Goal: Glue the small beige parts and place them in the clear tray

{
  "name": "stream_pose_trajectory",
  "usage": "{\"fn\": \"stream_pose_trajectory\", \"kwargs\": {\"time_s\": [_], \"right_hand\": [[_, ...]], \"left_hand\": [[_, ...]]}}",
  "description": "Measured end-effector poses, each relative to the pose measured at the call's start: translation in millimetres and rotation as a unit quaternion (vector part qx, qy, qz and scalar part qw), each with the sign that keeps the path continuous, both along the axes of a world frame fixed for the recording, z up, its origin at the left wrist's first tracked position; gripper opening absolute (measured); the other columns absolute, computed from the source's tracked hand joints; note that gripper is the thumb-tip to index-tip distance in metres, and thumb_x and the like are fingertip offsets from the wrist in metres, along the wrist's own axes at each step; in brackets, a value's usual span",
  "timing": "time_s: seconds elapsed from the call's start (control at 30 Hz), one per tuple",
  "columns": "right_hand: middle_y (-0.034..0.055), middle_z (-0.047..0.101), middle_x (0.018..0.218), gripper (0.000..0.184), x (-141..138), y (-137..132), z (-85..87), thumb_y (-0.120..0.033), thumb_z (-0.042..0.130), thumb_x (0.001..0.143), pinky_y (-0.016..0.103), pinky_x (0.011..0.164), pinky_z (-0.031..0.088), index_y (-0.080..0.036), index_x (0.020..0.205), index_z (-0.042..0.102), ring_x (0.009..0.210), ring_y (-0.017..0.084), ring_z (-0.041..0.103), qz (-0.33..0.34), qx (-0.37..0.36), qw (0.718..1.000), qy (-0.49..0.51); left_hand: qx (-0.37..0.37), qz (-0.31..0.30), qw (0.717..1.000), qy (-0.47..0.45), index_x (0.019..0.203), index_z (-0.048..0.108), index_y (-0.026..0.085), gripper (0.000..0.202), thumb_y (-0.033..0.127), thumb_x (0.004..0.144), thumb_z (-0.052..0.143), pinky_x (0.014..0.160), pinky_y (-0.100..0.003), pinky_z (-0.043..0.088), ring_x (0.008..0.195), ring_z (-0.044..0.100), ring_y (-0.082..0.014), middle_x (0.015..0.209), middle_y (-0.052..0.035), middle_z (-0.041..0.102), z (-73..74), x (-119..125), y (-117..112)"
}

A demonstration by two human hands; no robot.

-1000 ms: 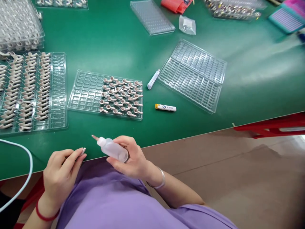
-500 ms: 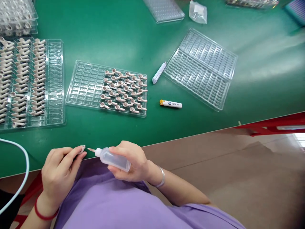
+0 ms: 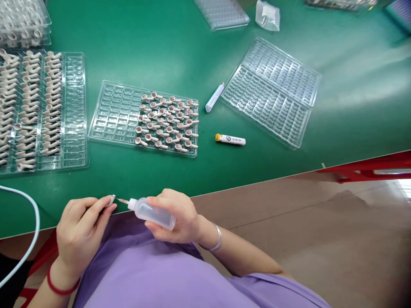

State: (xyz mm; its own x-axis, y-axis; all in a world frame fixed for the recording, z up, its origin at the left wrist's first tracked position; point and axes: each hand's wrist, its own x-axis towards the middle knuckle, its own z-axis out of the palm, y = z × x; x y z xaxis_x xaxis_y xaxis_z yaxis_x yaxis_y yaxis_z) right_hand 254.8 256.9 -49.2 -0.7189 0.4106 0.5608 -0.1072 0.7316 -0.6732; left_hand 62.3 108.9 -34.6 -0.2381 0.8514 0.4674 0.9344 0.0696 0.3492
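Observation:
My right hand (image 3: 178, 216) is wrapped round a small clear squeeze bottle (image 3: 153, 212) held level, its thin needle tip (image 3: 122, 200) pointing left. The tip touches a small pale earpiece part (image 3: 111, 200) pinched between the fingers of my left hand (image 3: 81, 229). Both hands hover over the near edge of the green table (image 3: 135, 179), above my purple shirt. In front lies a clear tray (image 3: 115, 115) whose right half holds several of the same pale parts (image 3: 168, 122).
A larger clear tray (image 3: 72, 111) full of parts lies at the left, stacked trays (image 3: 22, 21) behind it. An open empty double tray (image 3: 271, 90) sits at right, with a white pen-like cap (image 3: 214, 98) and a white lighter (image 3: 230, 140) nearby. A pale cable (image 3: 30, 231) loops at bottom left.
A second ago the bottle tip was raised and apart from the part; it has come down to touch the part in my left hand. Since half a second ago, hardly anything moved.

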Motion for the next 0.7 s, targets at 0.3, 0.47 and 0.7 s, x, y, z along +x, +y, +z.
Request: {"fn": "stream_pose_trajectory", "kwargs": {"time_s": [0.3, 0.47, 0.7], "right_hand": [[0.0046, 0.067, 0.082, 0.043, 3.3, 2.6, 1.7, -0.033, 0.063, 0.087, 0.027, 0.049, 0.046, -0.019, 0.125, 0.051, 0.052, 0.013, 0.05, 0.012, -0.112, 0.992, 0.05], [0.0033, 0.067, 0.078, 0.04, 1.0, 2.4, 2.1, -0.032, 0.062, 0.087, 0.026, 0.05, 0.047, -0.019, 0.124, 0.053, 0.055, 0.013, 0.053, 0.019, -0.081, 0.995, 0.051], [0.003, 0.07, 0.079, 0.039, -2.3, 1.5, 4.6, -0.03, 0.062, 0.088, 0.026, 0.055, 0.05, -0.02, 0.124, 0.053, 0.058, 0.013, 0.057, 0.018, -0.052, 0.998, 0.036]], "left_hand": [[-0.029, 0.041, 0.992, -0.119, 0.108, 0.071, 0.022, 0.022, 0.015, 0.088, 0.066, 0.077, -0.027, 0.051, 0.08, 0.066, -0.015, 0.092, -0.0031, 0.071, 17.8, 8.9, -2.7], [-0.113, 0.082, 0.95, -0.278, 0.094, 0.075, 0.024, 0.013, 0.032, 0.088, 0.066, 0.062, -0.02, 0.052, 0.065, 0.068, -0.0112, 0.085, 0.0024, 0.076, 29.0, 12.8, -4.4], [-0.144, 0.114, 0.929, -0.32, 0.089, 0.077, 0.027, 0.019, 0.042, 0.086, 0.066, 0.062, -0.022, 0.053, 0.063, 0.07, -0.0135, 0.085, 0.0023, 0.077, 30.8, 11.3, 0.3]]}}
